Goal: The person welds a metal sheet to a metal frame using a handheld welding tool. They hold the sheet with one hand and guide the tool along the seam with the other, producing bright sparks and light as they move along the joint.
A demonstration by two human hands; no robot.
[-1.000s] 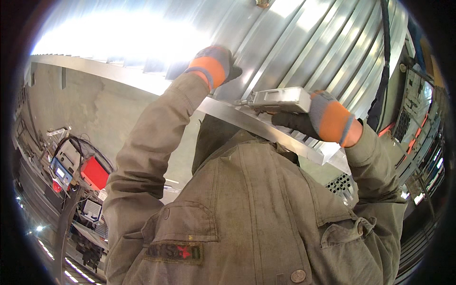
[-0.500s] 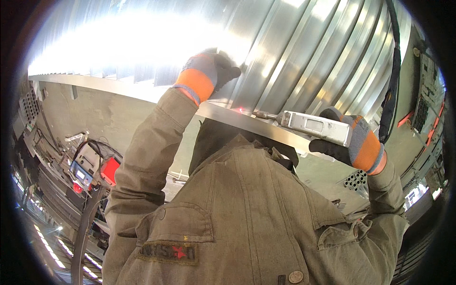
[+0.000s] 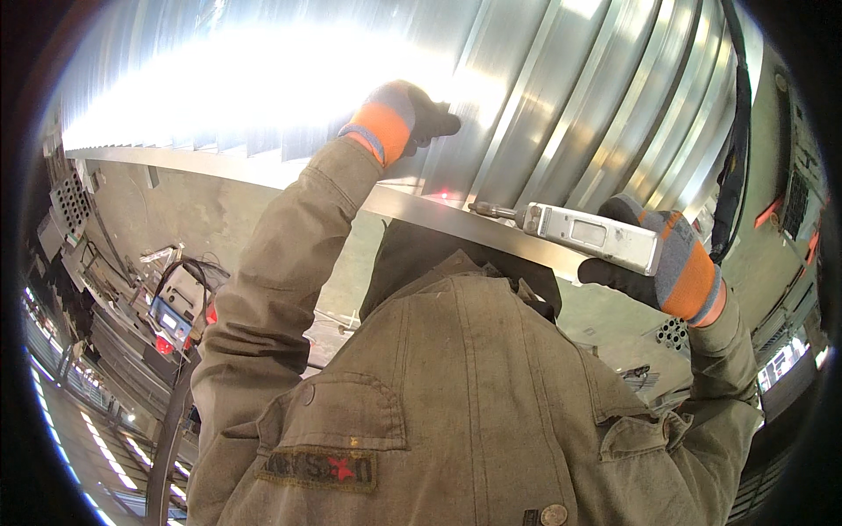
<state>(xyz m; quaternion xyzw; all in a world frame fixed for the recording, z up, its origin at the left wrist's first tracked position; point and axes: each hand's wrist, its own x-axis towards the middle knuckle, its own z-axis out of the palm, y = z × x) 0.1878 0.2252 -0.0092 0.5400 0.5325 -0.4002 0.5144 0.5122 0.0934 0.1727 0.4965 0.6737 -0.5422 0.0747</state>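
My right hand [image 3: 667,263], in a grey, orange and black glove, is wrapped round a silver laser welding torch [image 3: 592,235]. The torch's narrow metal nozzle points left, and a red light spot [image 3: 445,195] shows just beyond its tip, at the edge of a ribbed metal panel [image 3: 535,105]. On that panel, above and left of the spot, rests my gloved left hand [image 3: 405,118]. Its fingers are curled together, with one black fingertip sticking out to the right. What lies under them is hidden. A flat metal strip [image 3: 465,219] runs along the panel's near edge.
Strong glare whitens the panel's left part. A black cable [image 3: 737,167] hangs along the right side. At the left stands a machine with a lit display [image 3: 168,320] and cables. A perforated metal piece [image 3: 70,203] lies farther left.
The whole view has shifted slightly. Relative to the panel, both hands and the torch hold nearly the same places, and the red spot stays near the nozzle.
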